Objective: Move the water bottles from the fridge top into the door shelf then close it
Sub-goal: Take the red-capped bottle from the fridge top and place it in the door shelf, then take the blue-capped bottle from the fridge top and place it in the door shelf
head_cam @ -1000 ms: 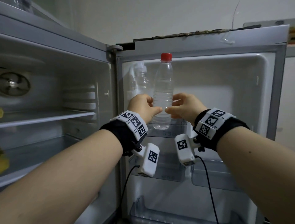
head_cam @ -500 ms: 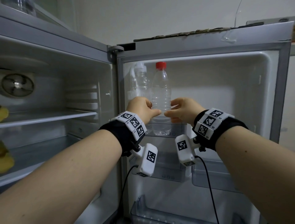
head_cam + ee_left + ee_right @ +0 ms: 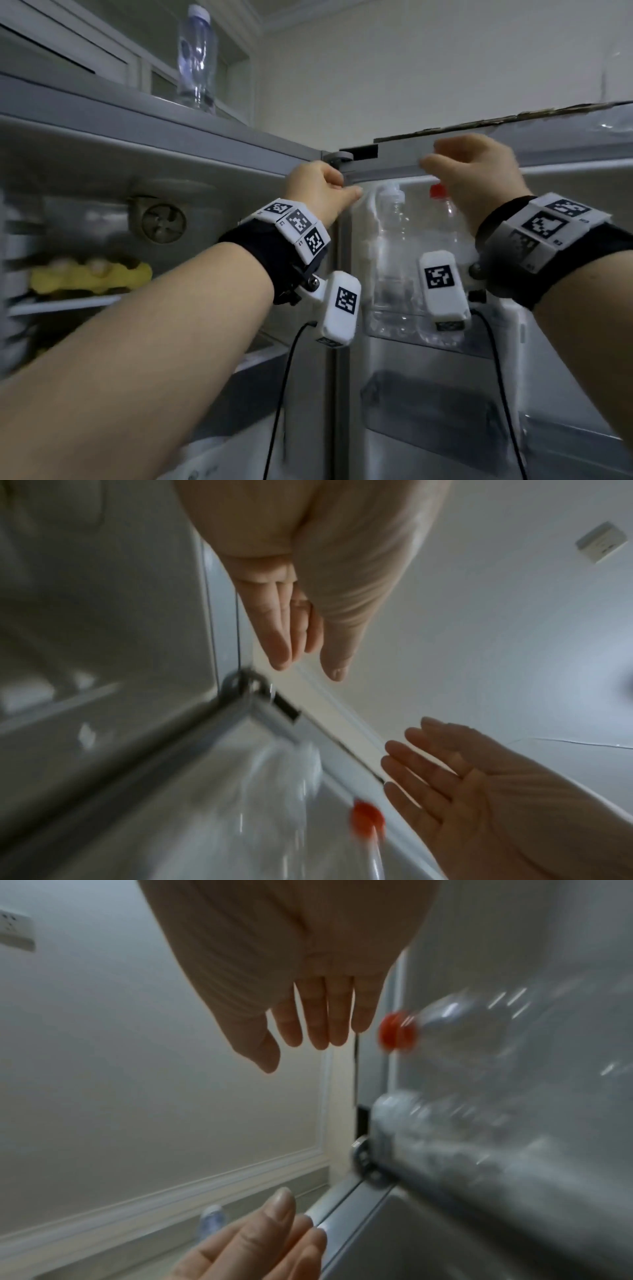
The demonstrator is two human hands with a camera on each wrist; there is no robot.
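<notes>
A clear water bottle with a pale cap (image 3: 197, 58) stands on the fridge top (image 3: 113, 102), also seen small past my left hand as the bottle (image 3: 212, 1221). In the open door's upper shelf (image 3: 404, 329) stand two clear bottles, a white-capped one (image 3: 390, 246) and a red-capped one (image 3: 443, 219); the red cap (image 3: 366, 818) (image 3: 397, 1034) shows in both wrist views. My left hand (image 3: 342, 192) (image 3: 301, 653) hangs empty by the door hinge. My right hand (image 3: 442, 161) (image 3: 308, 1042) is empty too, level with the door's top edge, above the red cap.
The fridge interior is on the left with a round fan (image 3: 159, 222) and a yellow egg tray (image 3: 89, 274) on a shelf. A lower door shelf (image 3: 428, 411) sits under the bottles. A wall and cabinets stand behind the fridge top.
Both hands let go of the red-capped bottle, which now stands in the door shelf, and rose to the door's top edge. The view tilted up, showing the bottle on the fridge top.
</notes>
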